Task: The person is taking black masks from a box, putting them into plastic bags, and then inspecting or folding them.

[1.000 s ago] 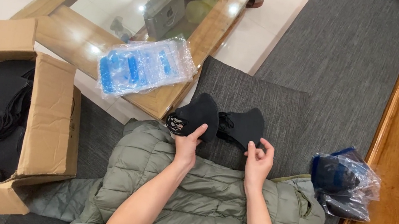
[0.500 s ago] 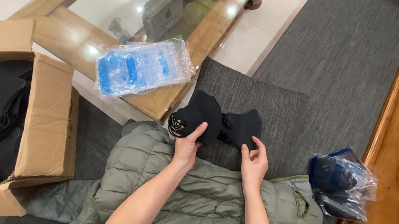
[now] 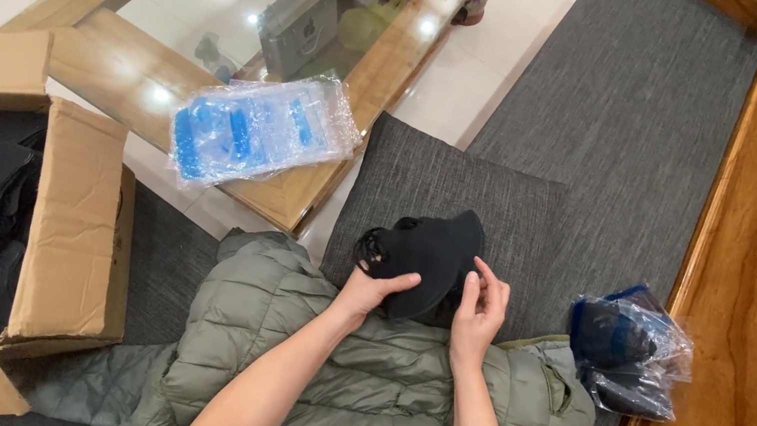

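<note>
**Both hands grip a black mask over the padded jacket**

Head view: both forearms reach forward across the green padded jacket (image 3: 372, 384). The left hand (image 3: 371, 290) and right hand (image 3: 479, 310) pinch the black mask (image 3: 427, 256), folded, just above the jacket's collar.

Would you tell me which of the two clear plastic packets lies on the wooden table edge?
The flat packet with blue contents lies on the table edge; the crumpled packet of dark items sits right of the hands.
</note>
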